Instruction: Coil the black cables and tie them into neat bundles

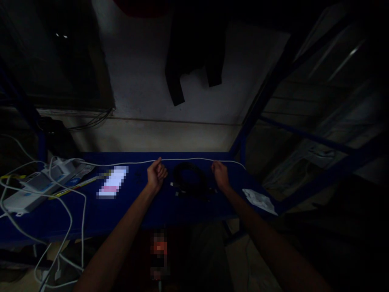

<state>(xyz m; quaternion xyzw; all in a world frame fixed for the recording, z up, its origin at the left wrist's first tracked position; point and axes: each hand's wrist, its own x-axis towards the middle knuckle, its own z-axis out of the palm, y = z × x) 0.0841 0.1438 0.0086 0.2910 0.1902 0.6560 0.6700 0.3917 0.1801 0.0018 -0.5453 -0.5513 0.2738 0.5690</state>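
A thin white cable [185,159] runs in a taut line along the back of a dark blue shelf [136,211]. My left hand [156,174] is closed in a fist around the cable near its middle. My right hand [220,174] pinches the same cable further right, fingers curled. Between my hands lies a coiled black cable [190,178] with small connectors at its front.
White power strips and adapters [39,184] with tangled white cords sit at the shelf's left. A blurred phone-like object [112,182] lies left of my hands. A white packet [259,200] rests at the right end. Dark clothing [194,65] hangs on the wall behind.
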